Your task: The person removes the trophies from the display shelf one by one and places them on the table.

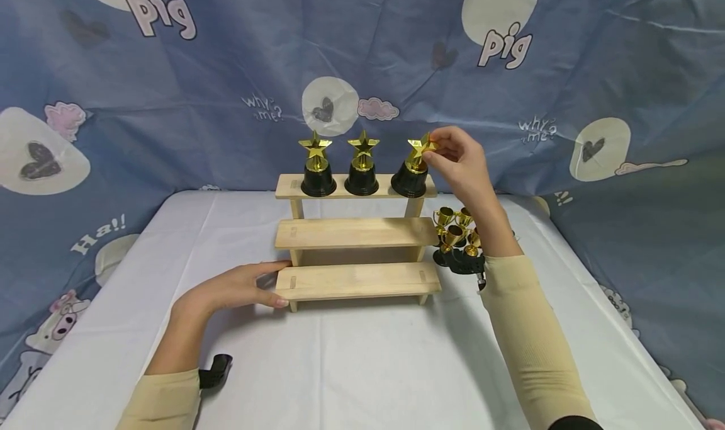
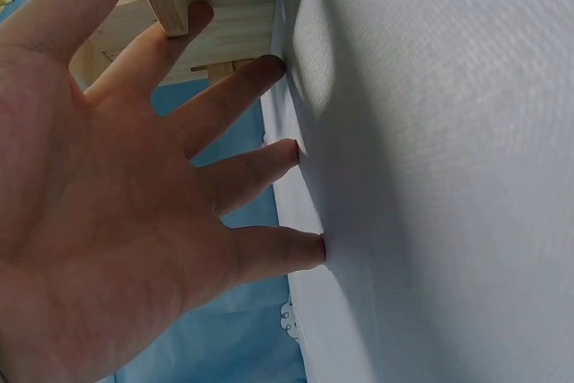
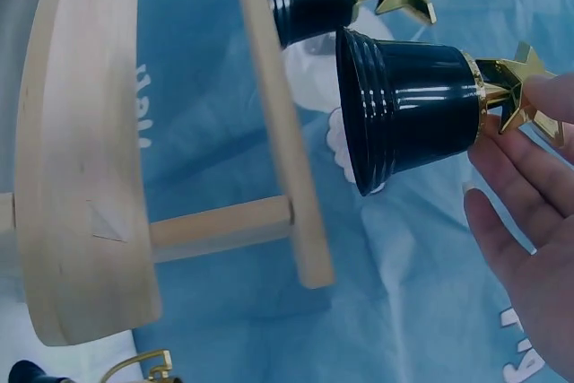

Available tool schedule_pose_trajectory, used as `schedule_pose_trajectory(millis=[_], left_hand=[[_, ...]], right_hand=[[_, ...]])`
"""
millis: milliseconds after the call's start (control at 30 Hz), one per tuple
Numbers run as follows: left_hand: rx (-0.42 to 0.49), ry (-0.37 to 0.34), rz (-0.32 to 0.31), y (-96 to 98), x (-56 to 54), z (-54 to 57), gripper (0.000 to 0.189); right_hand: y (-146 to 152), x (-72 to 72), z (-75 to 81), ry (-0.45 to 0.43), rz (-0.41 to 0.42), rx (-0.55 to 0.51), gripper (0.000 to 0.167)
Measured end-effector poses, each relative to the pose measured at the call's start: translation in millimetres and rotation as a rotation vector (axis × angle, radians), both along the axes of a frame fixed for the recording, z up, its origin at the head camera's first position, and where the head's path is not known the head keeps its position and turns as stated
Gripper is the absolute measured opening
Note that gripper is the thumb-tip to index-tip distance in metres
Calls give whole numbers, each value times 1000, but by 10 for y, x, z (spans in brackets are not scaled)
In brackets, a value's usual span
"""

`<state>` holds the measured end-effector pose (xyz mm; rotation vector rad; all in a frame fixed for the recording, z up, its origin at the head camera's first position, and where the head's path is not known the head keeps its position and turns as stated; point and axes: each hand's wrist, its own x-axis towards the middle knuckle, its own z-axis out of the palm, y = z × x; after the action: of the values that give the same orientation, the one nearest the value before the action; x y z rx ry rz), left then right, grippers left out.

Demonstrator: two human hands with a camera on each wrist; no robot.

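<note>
My right hand (image 1: 463, 165) pinches the gold star of a trophy (image 1: 409, 182) with a black base, over the right end of the top step of a wooden three-step display stand (image 1: 354, 233). The trophy tilts slightly, and in the right wrist view a gap shows between its base (image 3: 413, 105) and the board. Two matching star trophies, the left one (image 1: 318, 179) and the middle one (image 1: 361, 179), stand upright on that step. My left hand (image 1: 229, 289) is at the stand's lower left end, thumb and fingers spread and straight, with fingertips touching the stand and the white cloth.
Several small gold cup trophies (image 1: 453, 236) with black bases stand close together right of the stand, partly behind my right forearm. A white cloth (image 1: 362, 367) covers the table. A blue printed curtain (image 1: 226, 71) hangs behind and along the sides.
</note>
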<state>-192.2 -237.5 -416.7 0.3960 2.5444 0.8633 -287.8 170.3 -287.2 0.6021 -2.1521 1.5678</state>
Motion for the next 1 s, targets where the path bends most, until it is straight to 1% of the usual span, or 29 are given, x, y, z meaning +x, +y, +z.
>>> schedule_pose_trajectory(millis=[200,367,533,667,800,1000], left_hand=[[-1,7,-5,18,2,-13,88],[-6,12,-9,8,6,-18,89],[-7,20,-10,0,7,-9,89],[-7,12,-5,1,6,-15,91],[-9,12,-8,2,-7,-10,91],[5,2,-7,-7,-11,-15,92]], right_hand=[[30,119,53,28,-17,18,26],[77,180,27,36,-59,59,27],[134,229,-13,19,-74,75,27],[192,254,-50,1,-76,75,26],[259,290,-72,0,-74,72,25],[344,376,-103,-23,-93,108,24]])
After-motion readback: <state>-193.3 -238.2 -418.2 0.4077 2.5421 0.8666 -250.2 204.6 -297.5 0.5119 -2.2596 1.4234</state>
